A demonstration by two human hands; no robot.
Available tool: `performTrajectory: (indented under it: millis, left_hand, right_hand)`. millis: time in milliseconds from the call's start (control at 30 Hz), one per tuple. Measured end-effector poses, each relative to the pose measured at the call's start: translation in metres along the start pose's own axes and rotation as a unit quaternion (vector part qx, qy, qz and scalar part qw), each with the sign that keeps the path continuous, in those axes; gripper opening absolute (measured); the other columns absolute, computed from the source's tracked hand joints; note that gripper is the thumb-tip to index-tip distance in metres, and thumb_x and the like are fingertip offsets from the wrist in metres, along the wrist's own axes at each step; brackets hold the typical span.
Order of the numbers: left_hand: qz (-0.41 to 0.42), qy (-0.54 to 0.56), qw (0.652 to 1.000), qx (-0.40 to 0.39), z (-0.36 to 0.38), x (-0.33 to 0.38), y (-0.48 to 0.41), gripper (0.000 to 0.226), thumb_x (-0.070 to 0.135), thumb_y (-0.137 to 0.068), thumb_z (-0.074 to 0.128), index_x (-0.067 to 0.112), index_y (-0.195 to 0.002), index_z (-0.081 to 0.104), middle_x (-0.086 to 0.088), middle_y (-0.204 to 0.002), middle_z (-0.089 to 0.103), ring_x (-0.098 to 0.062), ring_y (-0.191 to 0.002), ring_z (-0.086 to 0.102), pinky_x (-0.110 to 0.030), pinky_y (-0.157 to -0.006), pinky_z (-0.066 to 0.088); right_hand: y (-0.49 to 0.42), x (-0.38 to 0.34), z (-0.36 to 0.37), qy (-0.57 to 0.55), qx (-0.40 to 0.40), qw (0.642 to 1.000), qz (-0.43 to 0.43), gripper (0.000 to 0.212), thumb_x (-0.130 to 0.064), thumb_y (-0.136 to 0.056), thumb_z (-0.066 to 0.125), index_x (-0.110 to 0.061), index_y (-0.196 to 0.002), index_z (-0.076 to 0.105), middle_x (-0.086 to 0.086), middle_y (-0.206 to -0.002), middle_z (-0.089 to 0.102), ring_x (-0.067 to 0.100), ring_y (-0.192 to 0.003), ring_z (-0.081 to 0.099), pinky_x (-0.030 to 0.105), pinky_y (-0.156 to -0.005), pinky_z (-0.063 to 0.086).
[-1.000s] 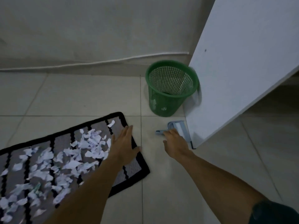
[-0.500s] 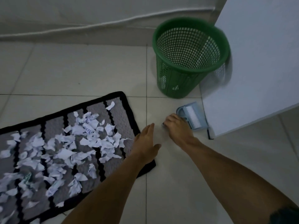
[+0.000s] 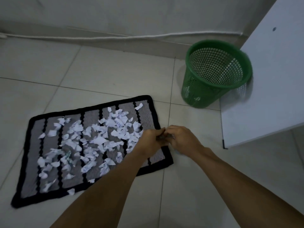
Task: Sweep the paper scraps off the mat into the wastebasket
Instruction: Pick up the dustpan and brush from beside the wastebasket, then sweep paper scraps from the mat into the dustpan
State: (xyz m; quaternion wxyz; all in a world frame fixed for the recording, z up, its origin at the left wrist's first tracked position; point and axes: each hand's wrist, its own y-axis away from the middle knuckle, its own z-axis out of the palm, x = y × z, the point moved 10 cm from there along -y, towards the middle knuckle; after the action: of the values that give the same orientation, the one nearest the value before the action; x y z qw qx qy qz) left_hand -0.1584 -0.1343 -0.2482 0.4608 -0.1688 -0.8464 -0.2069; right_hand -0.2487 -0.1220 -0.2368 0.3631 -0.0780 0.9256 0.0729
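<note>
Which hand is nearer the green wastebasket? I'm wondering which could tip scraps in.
The right hand, slightly. It sits below and left of the wastebasket, off the mat's right edge. The left hand touches it but lies farther left, over the mat.

White paper scraps (image 3: 92, 142) litter striped mat (image 3: 34, 162); green wastebasket (image 3: 215, 73) upright.

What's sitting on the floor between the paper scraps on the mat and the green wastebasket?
Nothing visible: only bare tile separates the mat and its paper scraps from the wastebasket. Both hands meet over the mat's right edge.
</note>
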Motion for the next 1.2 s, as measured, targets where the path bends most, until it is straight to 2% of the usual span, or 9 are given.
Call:
performTrajectory:
  millis: [100,200,300,400,533,633,800,900,1200]
  left_hand:
    - [-0.009,0.020,0.999,0.026,-0.036,-0.002,0.025,0.022,0.001,-0.074,0.073,-0.005,-0.095,0.070,0.011,-0.058,0.057,0.015,-0.050,0.047,-0.005,-0.053,0.038]
    - [-0.012,0.024,0.998,0.063,-0.086,0.004,0.057,0.032,0.009,-0.068,0.081,0.008,-0.099,0.073,-0.005,-0.076,0.073,-0.004,-0.066,0.063,-0.018,-0.061,0.052]
    - [-0.012,0.039,0.995,0.093,-0.138,0.008,0.092,0.036,0.015,-0.063,0.085,0.012,-0.097,0.074,-0.002,-0.085,0.074,-0.010,-0.074,0.070,-0.021,-0.068,0.056]
    - [-0.024,0.029,0.991,0.129,-0.191,0.001,0.130,0.034,0.016,-0.063,0.085,0.011,-0.094,0.074,-0.003,-0.080,0.074,0.000,-0.064,0.067,-0.017,-0.062,0.053]
    - [-0.065,0.049,0.975,0.206,-0.260,-0.036,0.196,0.030,0.003,-0.068,0.080,-0.001,-0.096,0.071,0.003,-0.068,0.067,0.008,-0.051,0.060,-0.006,-0.053,0.046]
    - [-0.089,0.063,0.956,0.274,-0.304,-0.072,0.239,0.031,0.001,-0.070,0.077,-0.001,-0.100,0.070,0.004,-0.073,0.068,0.005,-0.056,0.062,-0.008,-0.058,0.050]
    - [-0.145,0.063,0.920,0.359,-0.368,-0.146,0.278,0.034,0.004,-0.077,0.072,0.003,-0.110,0.067,-0.013,-0.105,0.070,-0.017,-0.089,0.066,-0.028,-0.085,0.052]
    - [-0.171,0.082,0.890,0.414,-0.403,-0.194,0.296,0.030,0.006,-0.077,0.072,0.004,-0.107,0.068,-0.014,-0.106,0.070,-0.021,-0.092,0.065,-0.038,-0.093,0.051]
    - [-0.247,0.086,0.854,0.451,-0.437,-0.319,0.316,0.028,0.005,-0.082,0.067,0.009,-0.110,0.067,-0.011,-0.105,0.070,-0.018,-0.093,0.064,-0.023,-0.085,0.046]
  right_hand:
    - [-0.005,-0.039,0.003,0.012,-0.028,0.999,0.013,0.007,-0.007,-0.082,0.068,-0.014,-0.083,0.069,0.001,-0.090,0.068,0.021,-0.081,0.063,0.034,-0.069,0.052]
    - [-0.011,-0.088,0.005,0.030,-0.034,0.999,0.004,0.009,-0.013,-0.078,0.074,-0.016,-0.086,0.071,0.004,-0.091,0.072,0.020,-0.080,0.065,0.037,-0.071,0.055]
    - [-0.015,-0.143,0.010,0.008,-0.034,0.999,-0.025,0.010,-0.012,-0.080,0.073,-0.015,-0.089,0.070,0.002,-0.091,0.071,0.016,-0.080,0.064,0.035,-0.074,0.055]
    - [-0.017,-0.198,0.020,-0.039,-0.017,0.997,-0.058,0.007,-0.014,-0.088,0.067,-0.018,-0.090,0.062,-0.001,-0.088,0.066,0.015,-0.080,0.063,0.033,-0.074,0.053]
    - [-0.021,-0.255,0.039,-0.050,0.028,0.995,-0.077,0.009,-0.019,-0.096,0.051,-0.021,-0.091,0.044,0.014,-0.074,0.060,0.027,-0.061,0.057,0.045,-0.055,0.046]
    - [-0.029,-0.291,0.061,-0.072,0.042,0.993,-0.081,0.018,-0.017,-0.092,0.056,-0.024,-0.087,0.040,0.018,-0.078,0.062,0.036,-0.079,0.065,0.055,-0.061,0.052]
    - [-0.067,-0.324,0.085,-0.094,0.130,0.986,-0.052,0.020,-0.021,-0.092,0.061,-0.024,-0.085,0.042,0.007,-0.080,0.067,0.026,-0.077,0.067,0.046,-0.063,0.056]
    - [-0.098,-0.332,0.099,-0.062,0.167,0.983,-0.046,0.016,-0.023,-0.095,0.057,-0.018,-0.092,0.043,0.000,-0.076,0.064,0.022,-0.066,0.061,0.034,-0.053,0.049]
    - [-0.200,-0.301,0.185,0.033,0.117,0.993,0.005,0.020,-0.031,-0.101,0.045,-0.017,-0.091,0.036,0.001,-0.065,0.049,0.021,-0.054,0.047,0.029,-0.044,0.026]
